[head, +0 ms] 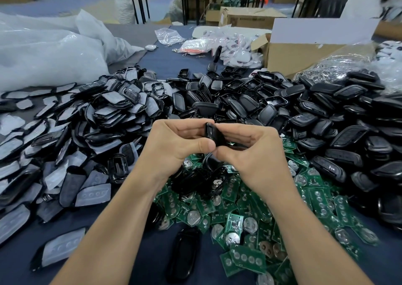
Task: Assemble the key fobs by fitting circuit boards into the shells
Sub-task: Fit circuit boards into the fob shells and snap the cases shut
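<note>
Pinched edge-on above the middle of the work table (pixel 165 60): one black key-fob shell (pixel 214 133), raised just over a heap of green circuit boards (pixel 245 208). Gripped on one side by the left hand (pixel 174 142), thumb pressed to the near face and fingers curled behind; gripped on the other by the right hand (pixel 250 147), fingers closed round the far end. Board inside or not: cannot tell, view blocked by the fingers.

Probably the seating or snap-shut step. To do it well: brace the shell in the left, match the board's outline to the cavity before pressing, push evenly along the edges rather than at one corner, and feel for a flush fit before letting go.

Below the wrists, boards piled loose, many showing round silver battery clips. To the right, a deep heap of empty black shells (pixel 326 115); to the left, a spread of film-backed button covers (pixel 87 128). Between the forearms, a lone black shell frame (pixel 185 256) flat on the blue cloth. Farther back, white plastic sacks (pixel 43 51) and an open cardboard box (pixel 293 54).
</note>
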{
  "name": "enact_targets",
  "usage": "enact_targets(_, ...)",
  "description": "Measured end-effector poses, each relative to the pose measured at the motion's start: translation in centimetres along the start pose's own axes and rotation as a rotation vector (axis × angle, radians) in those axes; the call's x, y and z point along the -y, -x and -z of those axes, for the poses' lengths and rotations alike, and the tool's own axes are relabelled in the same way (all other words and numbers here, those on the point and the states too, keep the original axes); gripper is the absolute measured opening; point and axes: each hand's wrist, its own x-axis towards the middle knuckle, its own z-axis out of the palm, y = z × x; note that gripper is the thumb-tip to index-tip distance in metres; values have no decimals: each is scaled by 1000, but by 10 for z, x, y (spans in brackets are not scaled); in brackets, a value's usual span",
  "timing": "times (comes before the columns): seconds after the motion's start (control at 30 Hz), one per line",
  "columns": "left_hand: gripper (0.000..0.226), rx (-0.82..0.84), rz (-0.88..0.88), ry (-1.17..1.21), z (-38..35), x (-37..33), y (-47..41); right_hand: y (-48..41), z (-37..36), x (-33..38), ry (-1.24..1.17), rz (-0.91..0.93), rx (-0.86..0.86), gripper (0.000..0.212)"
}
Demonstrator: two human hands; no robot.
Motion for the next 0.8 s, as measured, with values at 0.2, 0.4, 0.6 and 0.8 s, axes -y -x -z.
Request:
enact_targets(0.2, 49, 15, -59, -104, -1, -1, 3, 5, -4, 0, 136, 49, -68, 43)
enact_targets(0.4, 29, -29, -17, -43, -7, -4, 4, 11, -13, 0, 326, 140, -208, 47)
enact_targets(0.6, 34, -267, 24, -103, -19, 4, 1, 9, -23, 1, 474, 241, -203, 46)
enact_targets(0.8, 35, -241, -26, -152, -15, 5, 3, -5, -2, 1, 51, -108, -44, 26)
